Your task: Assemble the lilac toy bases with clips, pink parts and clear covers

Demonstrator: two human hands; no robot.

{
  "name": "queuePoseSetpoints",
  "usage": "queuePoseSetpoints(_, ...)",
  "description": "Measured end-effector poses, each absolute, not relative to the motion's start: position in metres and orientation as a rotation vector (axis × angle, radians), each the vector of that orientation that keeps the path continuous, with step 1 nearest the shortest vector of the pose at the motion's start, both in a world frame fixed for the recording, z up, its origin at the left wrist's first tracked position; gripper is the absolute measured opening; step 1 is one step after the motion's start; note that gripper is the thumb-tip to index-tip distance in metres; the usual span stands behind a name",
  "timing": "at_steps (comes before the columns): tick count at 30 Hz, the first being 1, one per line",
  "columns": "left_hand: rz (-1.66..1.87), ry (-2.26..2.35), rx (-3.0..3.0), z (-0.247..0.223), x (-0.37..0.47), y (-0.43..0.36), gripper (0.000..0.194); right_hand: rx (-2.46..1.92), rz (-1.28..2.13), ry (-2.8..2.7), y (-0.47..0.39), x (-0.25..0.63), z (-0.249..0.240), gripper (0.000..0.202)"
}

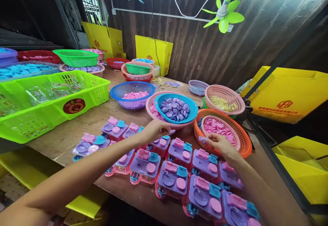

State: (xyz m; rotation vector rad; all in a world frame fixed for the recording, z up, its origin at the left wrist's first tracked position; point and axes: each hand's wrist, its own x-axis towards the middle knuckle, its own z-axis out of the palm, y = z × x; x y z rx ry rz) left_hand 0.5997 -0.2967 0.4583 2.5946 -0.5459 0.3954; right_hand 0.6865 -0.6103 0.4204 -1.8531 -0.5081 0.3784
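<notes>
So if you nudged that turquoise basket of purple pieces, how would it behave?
The turquoise basket would probably rock or slide, since it sits atop a pink basket holding pink pieces. Its rim looks like moulded plastic, so it may flex slightly. The purple pieces are heaped loosely, so some could spill.

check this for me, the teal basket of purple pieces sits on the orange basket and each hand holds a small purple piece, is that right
Not quite: the head view shows the teal basket of purple pieces sitting on a pink basket, not the orange basket. The left hand and right hand do each hold a small purple piece.
</notes>
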Motion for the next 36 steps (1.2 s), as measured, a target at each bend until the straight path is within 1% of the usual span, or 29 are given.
queuePoseSetpoints(2,0.28,-0.707,2.672,0.444,0.59,-0.309,0.01,-1.939,0.315,-0.553,-0.623,0.67,0.409,0.026)
queuePoseSetpoints(6,0.153,-1.055,2.866,0.422,0.59,-0.335,0.01,-2.123,0.196,-0.729,-0.635,0.642,0.388,0.013)
queuePoseSetpoints(10,0.125,-1.202,3.018,0.411,0.595,-0.347,0.012,-2.226,0.058,-0.991,-0.639,0.634,0.373,0.013)
queuePoseSetpoints(14,0.106,-1.22,3.009,0.403,0.6,-0.345,0.01,-2.355,-0.031,-1.269,-0.641,0.641,0.365,0.021)
queuePoseSetpoints(21,0.086,-1.131,3.045,0.398,0.608,-0.347,0.012,-2.442,-0.068,-1.431,-0.642,0.648,0.361,0.029)
queuePoseSetpoints(23,0.071,-1.083,3.062,0.397,0.608,-0.35,0.012,-2.422,-0.032,-1.406,-0.644,0.651,0.356,0.027)
queuePoseSetpoints(27,0.085,-0.963,2.95,0.392,0.611,-0.351,0.011,-2.284,0.075,-1.215,-0.647,0.658,0.345,0.014)
queuePoseSetpoints(31,0.045,-1.021,2.919,0.392,0.612,-0.349,0.013,-2.275,0.119,-1.215,-0.647,0.658,0.346,0.017)
queuePoseSetpoints(36,-0.059,-1.244,2.931,0.407,0.61,-0.355,0.017,-2.444,0.114,-1.306,-0.639,0.654,0.361,0.019)
